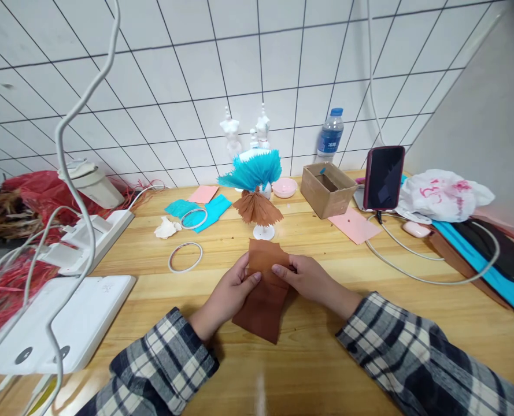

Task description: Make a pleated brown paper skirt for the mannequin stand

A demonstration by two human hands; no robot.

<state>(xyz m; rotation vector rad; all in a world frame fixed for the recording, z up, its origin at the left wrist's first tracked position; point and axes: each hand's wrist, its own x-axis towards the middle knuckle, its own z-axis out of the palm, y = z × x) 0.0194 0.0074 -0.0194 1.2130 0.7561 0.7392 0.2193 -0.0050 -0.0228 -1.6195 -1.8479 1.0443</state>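
Between both hands I hold a brown paper strip (263, 303), its lower end hanging toward me over the wooden table. My left hand (228, 292) grips its left edge, thumb on top. My right hand (311, 277) pinches the right edge, thumb also on top; the fingers behind the paper are hidden. A crease or overlap runs across the strip near the thumbs. Just beyond it stands a small white mannequin figure (264, 232) on a round base, dressed in a pleated brown skirt (257, 208) and a fanned blue jagged-edged piece (254, 169).
White rings (185, 257) and blue paper (215, 211) lie left of the figure. A cardboard box (328, 193), pink paper (355, 225) and an upright phone (384, 178) stand or lie to the right. Cables, a power strip (103, 240) and a white device (74, 318) occupy the left side.
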